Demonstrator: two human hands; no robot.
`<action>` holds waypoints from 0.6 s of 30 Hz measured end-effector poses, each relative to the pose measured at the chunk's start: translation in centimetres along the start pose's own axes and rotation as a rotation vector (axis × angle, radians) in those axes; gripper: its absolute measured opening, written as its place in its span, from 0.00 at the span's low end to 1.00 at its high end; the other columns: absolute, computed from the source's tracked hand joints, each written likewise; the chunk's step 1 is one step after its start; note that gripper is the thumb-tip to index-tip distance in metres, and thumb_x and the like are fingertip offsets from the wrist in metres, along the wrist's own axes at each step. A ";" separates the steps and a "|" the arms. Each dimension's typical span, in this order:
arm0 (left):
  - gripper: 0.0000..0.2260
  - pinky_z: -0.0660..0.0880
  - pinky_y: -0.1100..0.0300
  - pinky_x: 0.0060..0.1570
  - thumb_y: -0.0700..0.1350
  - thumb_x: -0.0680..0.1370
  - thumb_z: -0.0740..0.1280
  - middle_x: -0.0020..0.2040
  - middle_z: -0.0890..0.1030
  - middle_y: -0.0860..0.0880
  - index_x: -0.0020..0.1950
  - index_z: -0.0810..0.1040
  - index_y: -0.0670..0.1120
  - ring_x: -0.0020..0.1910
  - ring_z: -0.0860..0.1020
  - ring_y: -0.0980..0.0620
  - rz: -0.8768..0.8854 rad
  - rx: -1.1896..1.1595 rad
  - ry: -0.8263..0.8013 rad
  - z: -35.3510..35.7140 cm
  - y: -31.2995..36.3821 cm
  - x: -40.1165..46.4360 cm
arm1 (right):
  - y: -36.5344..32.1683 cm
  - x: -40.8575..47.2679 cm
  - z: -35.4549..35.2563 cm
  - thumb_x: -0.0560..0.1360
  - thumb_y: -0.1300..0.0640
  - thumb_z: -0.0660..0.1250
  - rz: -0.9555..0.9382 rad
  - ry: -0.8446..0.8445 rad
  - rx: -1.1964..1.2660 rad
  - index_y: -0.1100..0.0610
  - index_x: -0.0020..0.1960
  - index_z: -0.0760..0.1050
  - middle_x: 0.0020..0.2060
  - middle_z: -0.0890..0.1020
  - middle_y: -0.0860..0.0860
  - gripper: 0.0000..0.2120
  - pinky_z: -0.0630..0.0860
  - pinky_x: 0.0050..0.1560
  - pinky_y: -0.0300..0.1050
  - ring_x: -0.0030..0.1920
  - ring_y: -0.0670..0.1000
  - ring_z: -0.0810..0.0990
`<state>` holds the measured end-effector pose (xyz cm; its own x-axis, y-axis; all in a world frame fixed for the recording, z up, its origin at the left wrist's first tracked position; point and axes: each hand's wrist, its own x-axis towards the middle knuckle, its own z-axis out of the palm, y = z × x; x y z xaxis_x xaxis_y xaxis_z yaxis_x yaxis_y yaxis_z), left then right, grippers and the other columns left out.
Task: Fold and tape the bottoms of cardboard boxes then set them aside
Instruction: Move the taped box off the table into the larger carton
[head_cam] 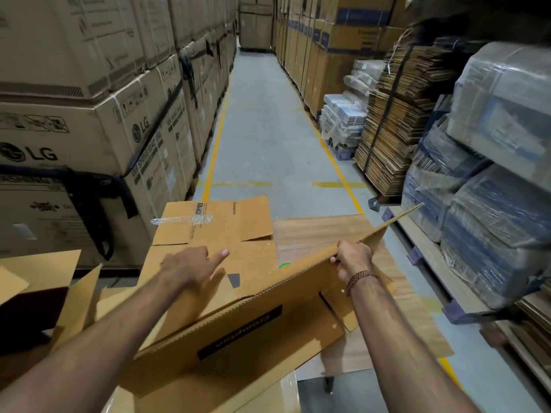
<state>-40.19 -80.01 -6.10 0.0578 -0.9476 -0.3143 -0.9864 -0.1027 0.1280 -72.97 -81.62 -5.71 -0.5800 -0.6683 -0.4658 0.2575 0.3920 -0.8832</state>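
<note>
Right hand [353, 257] gripping cardboard box [238, 332] flap edge, flap angled up-right

A brown cardboard box [238, 332] is lying tilted in the lower middle of the frame, its flaps standing open. Behind it, at the frame's centre, a second brown box [214, 234] is sitting with clear tape [182, 219] hanging off its folded flaps.
</note>
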 end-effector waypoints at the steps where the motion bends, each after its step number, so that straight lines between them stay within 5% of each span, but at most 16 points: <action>1: 0.49 0.78 0.45 0.59 0.83 0.65 0.33 0.51 0.83 0.49 0.53 0.79 0.51 0.49 0.80 0.51 0.008 -0.037 0.040 -0.2 -0.6 -0.2 | 0.1 0.0 0.0 0.79 0.68 0.60 -0.007 0.003 0.002 0.61 0.52 0.69 0.42 0.74 0.56 0.05 0.70 0.21 0.39 0.30 0.52 0.72; 4: 0.45 0.77 0.55 0.43 0.84 0.66 0.34 0.40 0.80 0.51 0.43 0.77 0.51 0.40 0.79 0.52 0.089 -0.103 0.120 -1.5 0.0 -1.7 | -0.2 -0.4 0.3 0.80 0.69 0.59 -0.025 0.039 0.005 0.61 0.49 0.69 0.39 0.73 0.54 0.05 0.69 0.23 0.41 0.29 0.51 0.71; 9: 0.52 0.80 0.50 0.55 0.89 0.61 0.39 0.52 0.83 0.52 0.58 0.79 0.53 0.50 0.80 0.53 0.224 -0.086 -0.037 -4.2 5.4 -6.2 | -1.9 -1.6 1.5 0.80 0.67 0.59 -0.054 0.113 -0.023 0.63 0.42 0.73 0.33 0.75 0.53 0.09 0.67 0.23 0.42 0.24 0.50 0.71; 11: 0.46 0.81 0.52 0.52 0.87 0.65 0.47 0.53 0.82 0.52 0.60 0.76 0.53 0.50 0.80 0.53 0.273 -0.046 -0.063 -4.8 7.4 -8.2 | -3.0 -2.3 2.1 0.80 0.64 0.59 -0.083 0.128 -0.064 0.64 0.41 0.75 0.31 0.77 0.53 0.11 0.68 0.24 0.39 0.21 0.49 0.72; 15: 0.14 0.83 0.52 0.45 0.57 0.85 0.63 0.46 0.80 0.50 0.63 0.69 0.50 0.43 0.80 0.52 0.334 0.104 0.146 -4.5 9.6 -10.1 | -5.1 -3.3 3.6 0.82 0.62 0.61 -0.139 0.106 -0.051 0.66 0.45 0.76 0.43 0.81 0.58 0.10 0.67 0.18 0.37 0.18 0.48 0.73; 18: 0.15 0.79 0.60 0.33 0.43 0.85 0.65 0.41 0.78 0.52 0.67 0.64 0.53 0.36 0.78 0.56 0.306 0.070 0.301 -3.9 10.0 -10.9 | -6.6 -4.5 3.9 0.79 0.60 0.63 -0.176 0.035 -0.064 0.63 0.44 0.77 0.32 0.81 0.54 0.09 0.70 0.23 0.39 0.22 0.50 0.77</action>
<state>-50.04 -71.94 2.30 -0.2066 -0.9783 0.0175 -0.9726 0.2073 0.1048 -69.02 -83.66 2.03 -0.6388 -0.7078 -0.3015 0.1009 0.3114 -0.9449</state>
